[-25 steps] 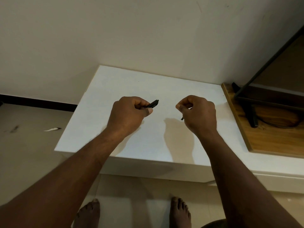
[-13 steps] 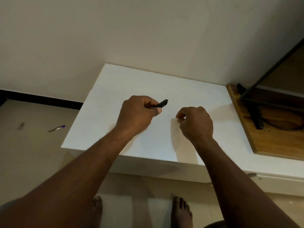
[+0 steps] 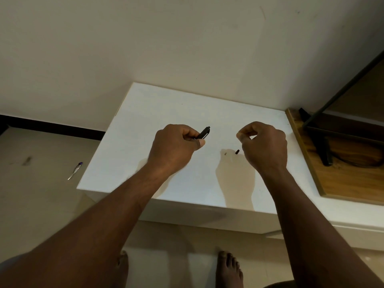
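Observation:
My left hand grips a black pen barrel above the white tabletop; the barrel's end points up and right past my thumb. My right hand is curled, thumb against fingertips, pinching a thin refill. Only the refill's small dark tip pokes out below my thumb, along with a pale sliver between the fingers. The tip casts a small shadow on the table to its left. The two hands are held apart, with a gap between barrel and refill.
A wooden board with a black metal frame on it lies at the table's right. Another pen lies on the floor to the left. The wall stands right behind the table. My bare feet are below its front edge.
My hands have moved apart. The right hand drew back to the right and lifted, and the refill's dark tip shows below it again. The left hand still grips the barrel.

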`<state>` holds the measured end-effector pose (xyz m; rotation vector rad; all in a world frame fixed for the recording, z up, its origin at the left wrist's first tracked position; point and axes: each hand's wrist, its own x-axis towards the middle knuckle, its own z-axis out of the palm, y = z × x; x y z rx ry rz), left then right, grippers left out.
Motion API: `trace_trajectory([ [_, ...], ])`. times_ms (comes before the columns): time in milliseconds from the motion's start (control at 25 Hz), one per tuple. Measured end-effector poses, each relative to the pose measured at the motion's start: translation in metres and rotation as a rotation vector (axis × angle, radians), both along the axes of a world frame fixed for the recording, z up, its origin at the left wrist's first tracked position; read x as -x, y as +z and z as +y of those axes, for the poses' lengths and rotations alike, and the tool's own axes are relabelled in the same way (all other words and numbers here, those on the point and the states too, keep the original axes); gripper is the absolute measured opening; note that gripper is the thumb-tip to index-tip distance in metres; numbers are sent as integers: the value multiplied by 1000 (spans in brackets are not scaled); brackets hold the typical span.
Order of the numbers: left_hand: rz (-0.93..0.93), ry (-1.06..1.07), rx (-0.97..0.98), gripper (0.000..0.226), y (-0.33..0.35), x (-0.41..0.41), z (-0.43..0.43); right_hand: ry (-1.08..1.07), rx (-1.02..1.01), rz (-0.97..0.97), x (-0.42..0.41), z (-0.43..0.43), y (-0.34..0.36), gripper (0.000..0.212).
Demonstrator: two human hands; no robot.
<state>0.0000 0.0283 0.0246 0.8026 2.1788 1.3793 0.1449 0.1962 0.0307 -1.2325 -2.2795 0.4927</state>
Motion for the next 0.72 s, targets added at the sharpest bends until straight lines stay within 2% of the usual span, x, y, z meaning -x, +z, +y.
trace_trajectory([
  [40, -15, 9, -2, 10, 0, 0, 1, 38, 43, 46, 2, -5, 4, 6],
  [120, -19, 26, -7, 11, -1, -2, 2, 167, 267, 125, 7, -20, 10, 5],
  [200, -35, 37, -33, 12, -1, -4, 3, 325, 529, 98, 14, -38, 12, 15],
  [240, -48, 39, -48, 13, 0, -4, 3, 383, 590, 69, 17, -46, 10, 19],
  [480, -205, 29, -90, 19, 2, -5, 0, 350, 669, 113, 25, -59, 5, 17],
  [640, -216, 86, -91, 11, 5, 2, 2, 287, 739, 211, 22, -51, 3, 13],
  [720, -141, 165, -68, 8, 5, 14, -1, 213, 708, 234, 21, -45, -1, 9],
])
